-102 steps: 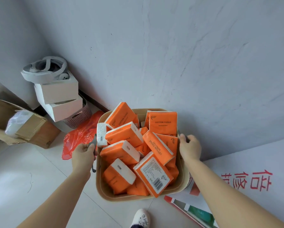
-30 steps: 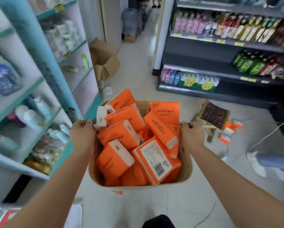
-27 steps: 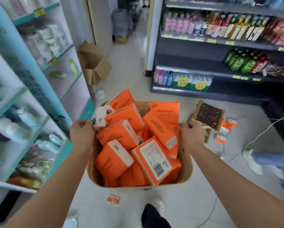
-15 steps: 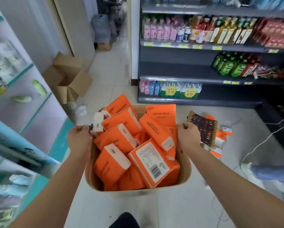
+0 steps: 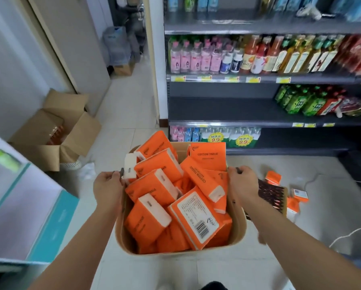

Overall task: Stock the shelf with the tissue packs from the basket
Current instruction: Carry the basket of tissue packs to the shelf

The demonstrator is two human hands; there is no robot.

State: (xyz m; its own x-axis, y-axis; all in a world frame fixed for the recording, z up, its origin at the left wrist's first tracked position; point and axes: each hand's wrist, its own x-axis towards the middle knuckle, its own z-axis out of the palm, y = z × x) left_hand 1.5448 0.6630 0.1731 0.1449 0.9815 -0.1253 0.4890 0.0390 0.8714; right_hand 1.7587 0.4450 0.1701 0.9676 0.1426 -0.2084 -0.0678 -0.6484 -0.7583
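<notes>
I carry a tan basket [image 5: 239, 231] in front of me, above the floor. It is heaped with several orange tissue packs [image 5: 156, 185], one lying label-up with a barcode [image 5: 196, 216]. My left hand [image 5: 107, 187] is closed on the basket's left rim handle. My right hand [image 5: 241, 183] is closed on the right rim handle. A dark grey shelf unit [image 5: 238, 109] stands ahead to the right, with a bare stretch on its middle shelf.
Drink bottles [image 5: 206, 57] fill the upper shelf; water packs with 9.9 tags [image 5: 227, 138] sit at the bottom. Open cardboard boxes [image 5: 56, 132] lie left on the floor. A teal-edged shelf [image 5: 29, 206] is at my left. Orange packs [image 5: 296, 195], a brush and a white cable lie right.
I have turned away from the grey wall and walked along the aisle with the basket. The teal shelf has slid off to the left and the dark drinks shelf has come closer.
</notes>
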